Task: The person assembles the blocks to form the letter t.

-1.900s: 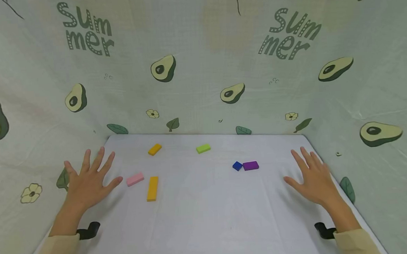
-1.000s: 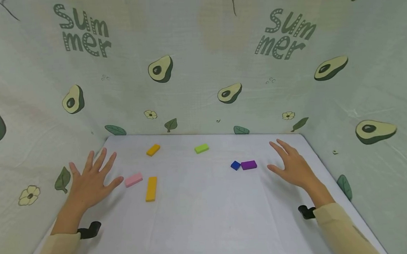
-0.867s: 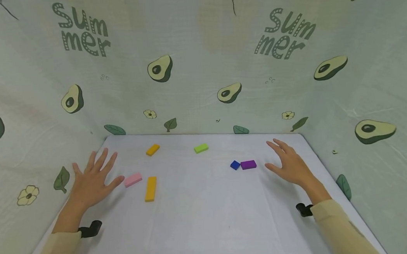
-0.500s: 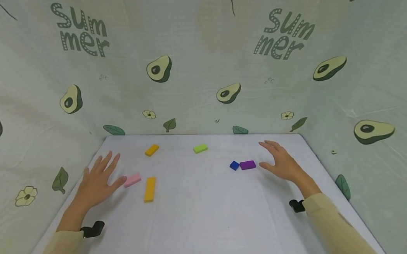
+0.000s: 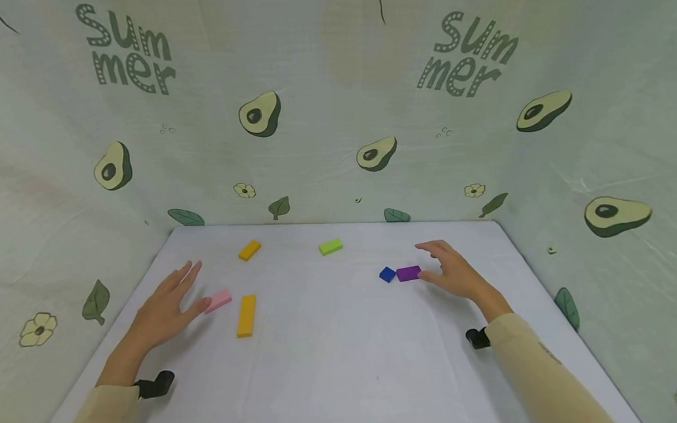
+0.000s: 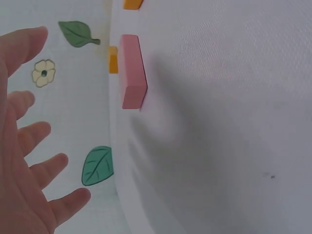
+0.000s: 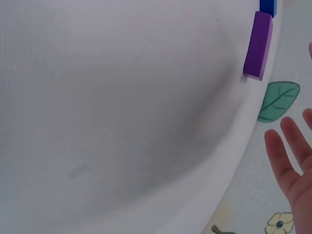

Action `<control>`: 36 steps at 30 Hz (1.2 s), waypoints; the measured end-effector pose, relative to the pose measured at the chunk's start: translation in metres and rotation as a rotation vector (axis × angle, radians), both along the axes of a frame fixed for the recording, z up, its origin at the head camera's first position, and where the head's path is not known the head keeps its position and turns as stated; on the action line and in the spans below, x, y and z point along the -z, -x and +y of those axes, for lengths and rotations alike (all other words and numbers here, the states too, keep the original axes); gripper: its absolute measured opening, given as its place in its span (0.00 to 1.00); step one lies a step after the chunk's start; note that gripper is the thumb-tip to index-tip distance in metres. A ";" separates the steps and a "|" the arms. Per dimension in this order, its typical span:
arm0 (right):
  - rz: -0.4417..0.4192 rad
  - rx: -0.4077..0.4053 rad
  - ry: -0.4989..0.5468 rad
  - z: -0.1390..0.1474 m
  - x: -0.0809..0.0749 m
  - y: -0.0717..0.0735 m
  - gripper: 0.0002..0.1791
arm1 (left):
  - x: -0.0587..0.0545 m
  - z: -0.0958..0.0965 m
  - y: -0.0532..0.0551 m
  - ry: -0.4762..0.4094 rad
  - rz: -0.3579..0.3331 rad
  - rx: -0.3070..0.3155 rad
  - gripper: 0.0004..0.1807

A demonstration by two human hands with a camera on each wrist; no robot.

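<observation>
At the lower left of the head view, a beige sleeve [image 5: 98,420] with a black wrist piece [image 5: 156,384] leads up to the left hand [image 5: 164,313], left of the frame's centre. This hand is wide, fingers extended and thumb spread away from them. Its thumb tip overlaps the near left end of the pink block [image 5: 220,300] there; in the left wrist view, the block stands in the upper middle, apart from the fingers at the left edge.

Just right of the pink block, left of centre, the long yellow block [image 5: 246,316] lies lengthwise up the frame. Farther up, the short yellow block [image 5: 250,250] lies aslant. The green block [image 5: 331,246] is near the middle of the frame.

Right of centre, the blue block [image 5: 387,274] sits at the left end of the purple block [image 5: 408,274]. The right hand [image 5: 457,275] follows, wide between thumb and fingers, its thumb tip over the purple block's right end in the head view. The right wrist view shows this block at upper right, apart from the visible fingers.
</observation>
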State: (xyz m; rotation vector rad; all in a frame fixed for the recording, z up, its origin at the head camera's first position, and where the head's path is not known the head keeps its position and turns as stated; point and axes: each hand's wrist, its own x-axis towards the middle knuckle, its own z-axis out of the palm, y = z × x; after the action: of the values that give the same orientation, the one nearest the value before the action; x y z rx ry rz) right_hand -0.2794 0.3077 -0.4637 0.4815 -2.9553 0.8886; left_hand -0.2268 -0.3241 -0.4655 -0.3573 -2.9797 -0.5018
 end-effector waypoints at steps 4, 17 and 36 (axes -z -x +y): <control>-0.034 0.006 0.014 -0.003 0.004 0.005 0.39 | 0.003 0.001 0.001 -0.043 -0.017 -0.004 0.51; -0.087 -0.010 0.011 -0.015 0.015 0.013 0.32 | 0.012 -0.003 0.001 -0.128 -0.050 -0.002 0.47; -0.075 -0.028 -0.022 -0.017 0.025 0.020 0.26 | 0.020 -0.003 0.005 -0.169 -0.084 0.001 0.47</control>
State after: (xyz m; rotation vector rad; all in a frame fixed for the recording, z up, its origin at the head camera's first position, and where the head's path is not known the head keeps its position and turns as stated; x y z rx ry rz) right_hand -0.2993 0.2904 -0.4886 0.5022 -3.0358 0.8972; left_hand -0.2322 -0.3268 -0.4851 -0.3301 -2.9874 -0.7807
